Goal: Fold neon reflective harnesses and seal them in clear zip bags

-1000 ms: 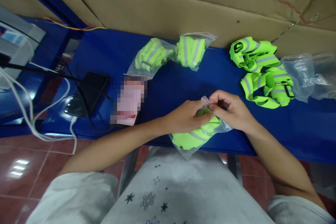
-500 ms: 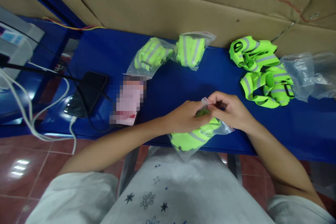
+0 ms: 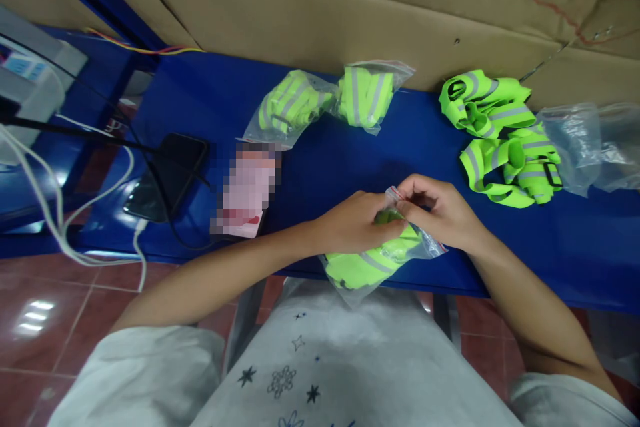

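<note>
A clear zip-lock bag (image 3: 357, 290) lies at the table's near edge, close to my body. Inside it is a folded neon-yellow reflective strap (image 3: 367, 263) with grey stripes. My left hand (image 3: 357, 223) is closed on the bag's upper left part, its thumb over the strap. At the bag's red-lined top edge, my right hand (image 3: 440, 210) pinches the plastic between thumb and forefinger. Both hands are close together, and they partly hide the bag's mouth, so I cannot tell how far it is sealed.
Two bagged straps (image 3: 293, 103) lie at the back of the blue table (image 3: 320, 167). Loose reflective straps (image 3: 493, 107) sit at the right beside clear plastic bags (image 3: 570, 140). On the left are a black phone (image 3: 175, 173) with a white cable and a blurred pink item (image 3: 247, 190).
The view has shifted very slightly. Both hands keep the same hold on the bag, with no clear movement.
</note>
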{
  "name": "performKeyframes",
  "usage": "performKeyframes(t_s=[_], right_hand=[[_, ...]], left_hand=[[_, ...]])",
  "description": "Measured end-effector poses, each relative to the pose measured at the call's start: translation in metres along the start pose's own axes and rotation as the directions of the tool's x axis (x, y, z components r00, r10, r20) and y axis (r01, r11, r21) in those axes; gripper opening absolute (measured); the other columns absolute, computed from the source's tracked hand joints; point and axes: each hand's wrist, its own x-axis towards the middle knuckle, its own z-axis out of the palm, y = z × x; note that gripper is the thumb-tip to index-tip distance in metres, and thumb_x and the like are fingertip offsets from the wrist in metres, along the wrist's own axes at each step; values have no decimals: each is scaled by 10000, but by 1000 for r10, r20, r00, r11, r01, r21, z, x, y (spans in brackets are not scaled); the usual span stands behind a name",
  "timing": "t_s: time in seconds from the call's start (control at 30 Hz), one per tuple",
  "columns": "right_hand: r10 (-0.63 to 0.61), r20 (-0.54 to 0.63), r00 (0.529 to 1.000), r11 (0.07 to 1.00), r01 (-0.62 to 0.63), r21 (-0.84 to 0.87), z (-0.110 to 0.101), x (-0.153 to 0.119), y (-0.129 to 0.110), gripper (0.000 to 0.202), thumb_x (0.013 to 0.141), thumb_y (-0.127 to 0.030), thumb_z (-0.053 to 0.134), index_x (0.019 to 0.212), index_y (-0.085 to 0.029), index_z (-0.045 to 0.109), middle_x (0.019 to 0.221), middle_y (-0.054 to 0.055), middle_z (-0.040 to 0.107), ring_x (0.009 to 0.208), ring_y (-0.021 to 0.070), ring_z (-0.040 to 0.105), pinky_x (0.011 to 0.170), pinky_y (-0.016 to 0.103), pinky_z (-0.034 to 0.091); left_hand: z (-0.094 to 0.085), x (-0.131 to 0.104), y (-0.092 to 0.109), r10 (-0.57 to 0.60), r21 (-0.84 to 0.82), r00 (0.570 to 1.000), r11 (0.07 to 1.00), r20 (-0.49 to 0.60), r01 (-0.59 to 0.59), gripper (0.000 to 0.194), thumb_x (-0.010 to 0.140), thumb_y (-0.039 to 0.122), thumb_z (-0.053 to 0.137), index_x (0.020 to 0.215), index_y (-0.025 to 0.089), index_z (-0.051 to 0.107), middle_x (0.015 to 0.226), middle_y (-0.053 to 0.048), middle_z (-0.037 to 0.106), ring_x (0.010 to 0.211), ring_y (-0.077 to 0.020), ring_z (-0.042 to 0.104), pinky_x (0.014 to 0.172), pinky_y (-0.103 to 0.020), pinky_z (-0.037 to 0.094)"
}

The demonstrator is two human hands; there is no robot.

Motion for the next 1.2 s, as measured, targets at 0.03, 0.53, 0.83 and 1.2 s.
performKeyframes(t_s=[0.03,0.53,0.83,1.2], right_hand=[[-1,-4,1000,1000,1,7,1,0,0,131,958,-305,667,924,-180,645,793,7,650,674,108,572,623,233,466],[-87,-7,996,991,86,-106,4,0,-2,61,880,-181,638,871,-188,578,743,-34,576,633,82,511,599,216,434],[-116,-4,993,985,115,-129,7,0,-3,68,912,-196,635,876,-197,578,741,-32,572,639,84,523,606,224,434],[-135,24,991,986,137,-93,6,1,-4,72,895,-176,629,860,-204,572,750,-27,573,651,95,523,617,240,439]], left_hand=[[0,0,0,2,10,1000,1000,-3,-2,267,960,402,551,852,166,619,657,31,563,599,-118,536,572,-275,309],[4,1,-3,23,21,999,999,35,-24,282,930,387,544,751,171,579,640,32,545,600,-109,506,589,-282,288],[6,0,-2,40,56,997,997,59,-44,338,933,415,549,688,194,476,589,40,482,566,-109,460,597,-290,271],[5,0,-1,37,45,997,998,69,-40,327,922,405,556,682,205,459,577,42,471,556,-112,454,592,-293,278]])
